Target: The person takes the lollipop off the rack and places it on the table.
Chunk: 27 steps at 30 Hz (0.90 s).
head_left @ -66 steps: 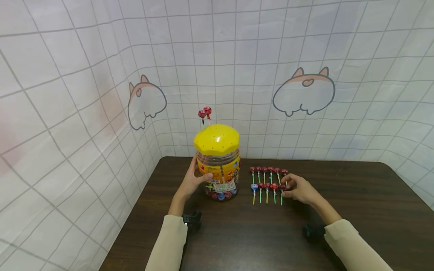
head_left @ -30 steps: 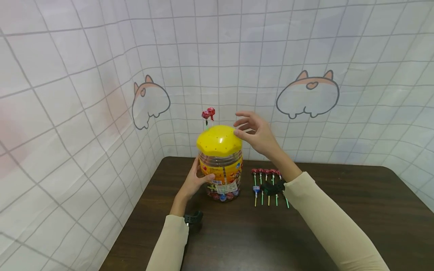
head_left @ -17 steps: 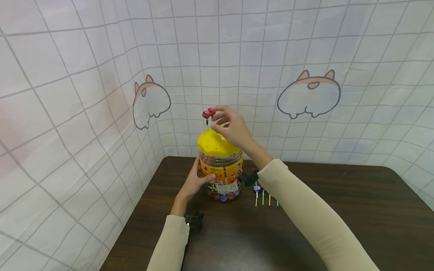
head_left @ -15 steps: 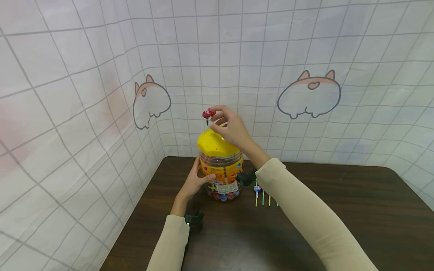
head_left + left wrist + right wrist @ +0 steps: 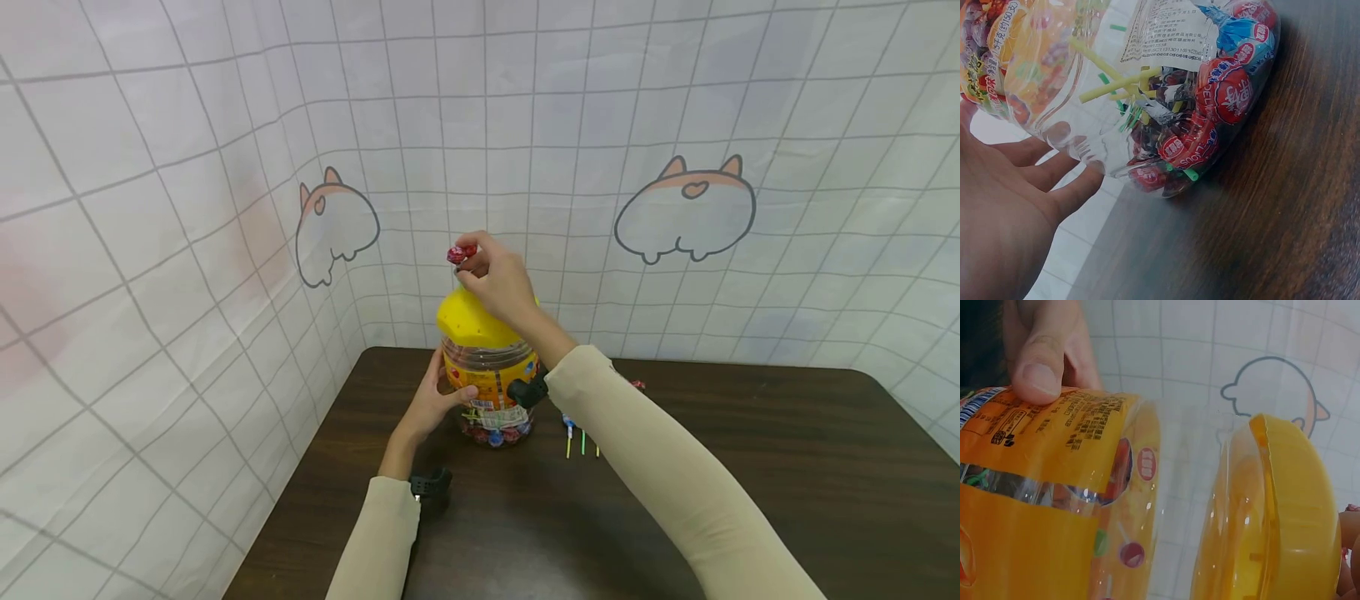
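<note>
A clear plastic candy jar (image 5: 491, 392) with a yellow domed lid (image 5: 468, 321) stands on the table. My left hand (image 5: 431, 408) grips its left side, thumb across the label and fingers behind. In the left wrist view, wrapped lollipops (image 5: 1225, 94) lie inside the jar's base. Above the lid, two red-wrapped lollipops (image 5: 455, 255) stick up. My right hand (image 5: 498, 279) reaches over the lid, thumb and fingers closed around one of them; its stick is mostly hidden. Only a sliver of that hand shows in the right wrist view, beyond the lid (image 5: 1300, 512).
Lollipops (image 5: 568, 425) lie on the dark table (image 5: 510, 517) right of the jar, mostly hidden under my right forearm (image 5: 660, 467). A white grid-patterned cloth (image 5: 555, 167) hangs behind and to the left.
My right hand has left the lollipop rows on the table and moved up and left over the lid. Its fingers have closed around a lollipop there. My left hand keeps holding the jar.
</note>
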{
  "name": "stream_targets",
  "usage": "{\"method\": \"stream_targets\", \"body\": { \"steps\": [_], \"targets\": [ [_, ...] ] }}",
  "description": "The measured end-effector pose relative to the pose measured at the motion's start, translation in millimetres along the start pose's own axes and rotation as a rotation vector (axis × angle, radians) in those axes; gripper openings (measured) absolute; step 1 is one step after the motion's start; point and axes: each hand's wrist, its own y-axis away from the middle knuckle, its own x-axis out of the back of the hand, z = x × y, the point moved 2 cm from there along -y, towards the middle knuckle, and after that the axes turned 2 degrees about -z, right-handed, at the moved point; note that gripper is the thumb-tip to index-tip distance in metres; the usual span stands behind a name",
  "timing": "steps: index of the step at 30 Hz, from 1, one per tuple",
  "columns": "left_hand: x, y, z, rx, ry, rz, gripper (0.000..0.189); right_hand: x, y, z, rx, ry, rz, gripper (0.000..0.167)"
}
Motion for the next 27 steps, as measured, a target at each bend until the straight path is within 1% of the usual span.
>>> {"method": "stream_targets", "body": {
  "steps": [6,12,15,20,25,27],
  "targets": [
    [0.2,-1.1,0.1,0.0,0.011,-0.009,0.1,-0.4,-0.2,-1.3,-0.004,-0.021,0.034,0.035],
    [0.6,-0.6,0.8,-0.014,0.015,-0.016,0.098,0.0,1.3,0.2,0.044,-0.078,0.058,0.033],
    [0.5,-0.4,1.1,-0.021,0.012,-0.018,0.098,-0.1,1.2,1.8,0.058,-0.09,0.063,0.033],
    [0.3,0.1,1.0,-0.023,0.008,-0.018,0.098,-0.3,0.9,2.1,0.051,-0.108,0.083,0.033],
    [-0.6,0.8,2.1,-0.024,0.006,-0.015,0.098,4.4,0.4,-1.8,0.043,-0.205,0.14,0.034],
    [-0.4,1.2,2.6,-0.027,0.006,-0.014,0.099,8.4,1.8,-4.8,0.05,-0.254,0.144,0.035]
  ]
}}
